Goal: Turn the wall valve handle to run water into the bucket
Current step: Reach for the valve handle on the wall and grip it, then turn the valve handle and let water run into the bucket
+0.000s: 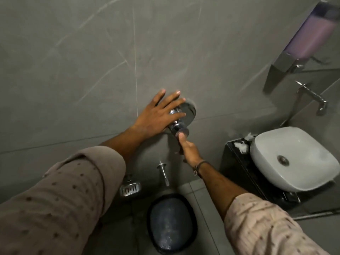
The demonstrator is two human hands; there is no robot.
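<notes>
— Where is the valve handle point(179, 129) found?
— It is mounted on the grey wall; the spout point(163, 173) is fixed below it, and the dark bucket point(171, 222) is set lower still.
— How are the hands placed?
— The left hand point(156, 115) is spread wide over the handle; its end is touched by the right hand point(187, 147), whose grip cannot be told.

Single head-worn wide-angle view, looking steeply down along a grey tiled wall point(73, 61), close to both outstretched forearms, floor at bottom edge, washbasin point(294, 159) at right, edges distorted
</notes>
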